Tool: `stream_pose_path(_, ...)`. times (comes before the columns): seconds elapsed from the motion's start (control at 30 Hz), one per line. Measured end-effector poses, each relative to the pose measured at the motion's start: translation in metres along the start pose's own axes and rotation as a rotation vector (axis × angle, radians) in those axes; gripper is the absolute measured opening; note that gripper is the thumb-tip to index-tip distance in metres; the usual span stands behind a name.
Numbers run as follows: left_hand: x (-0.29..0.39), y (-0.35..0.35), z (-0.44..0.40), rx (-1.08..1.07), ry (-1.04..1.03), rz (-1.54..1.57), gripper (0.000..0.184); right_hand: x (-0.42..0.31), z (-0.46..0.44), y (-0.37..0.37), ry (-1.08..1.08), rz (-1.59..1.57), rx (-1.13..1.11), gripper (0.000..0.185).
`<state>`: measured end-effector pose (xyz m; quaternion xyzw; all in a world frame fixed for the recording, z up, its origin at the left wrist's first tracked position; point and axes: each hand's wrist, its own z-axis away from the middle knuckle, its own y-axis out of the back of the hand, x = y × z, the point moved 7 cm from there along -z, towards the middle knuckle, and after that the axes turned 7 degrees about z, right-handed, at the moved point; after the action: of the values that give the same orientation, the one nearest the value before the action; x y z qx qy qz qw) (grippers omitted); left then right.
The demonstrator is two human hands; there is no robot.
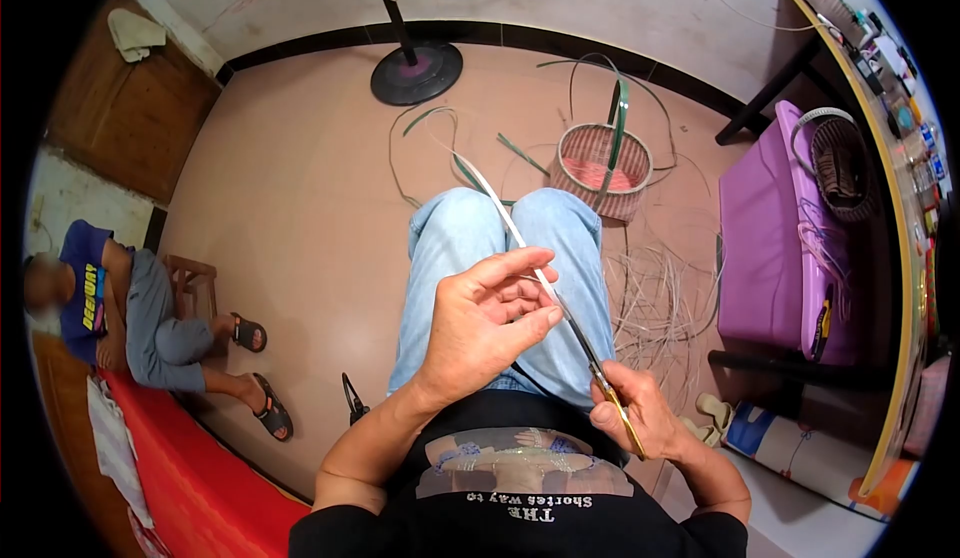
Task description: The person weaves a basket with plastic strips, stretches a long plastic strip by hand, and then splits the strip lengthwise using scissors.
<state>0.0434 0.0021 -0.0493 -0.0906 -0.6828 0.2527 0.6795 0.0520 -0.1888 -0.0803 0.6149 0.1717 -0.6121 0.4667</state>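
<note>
My left hand is raised over my lap with its fingers curled and thumb bent in, closed around a long, narrow plastic strip. The strip looks white along its upper stretch and green further out, where it curves down toward the floor. In my right hand, near my right hip, is a pair of scissors with gold-coloured handles. Their dark blades point up and left along the strip, close to my left fingertips. Whether the blades touch the strip I cannot tell.
A woven basket with a green handle stands on the floor beyond my knees. Loose thin strips lie heaped at the right, near a purple bin. A black stand base is ahead. Another person sits at the left.
</note>
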Motion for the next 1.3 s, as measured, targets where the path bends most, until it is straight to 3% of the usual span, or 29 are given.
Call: stream_pose_path(1.3,-0.0079,-0.0030,-0.0054,-0.030,0.046,-0.068,0.050,-0.0012,0.0005,0.0101,-0.060,0.137,0.075,0.053)
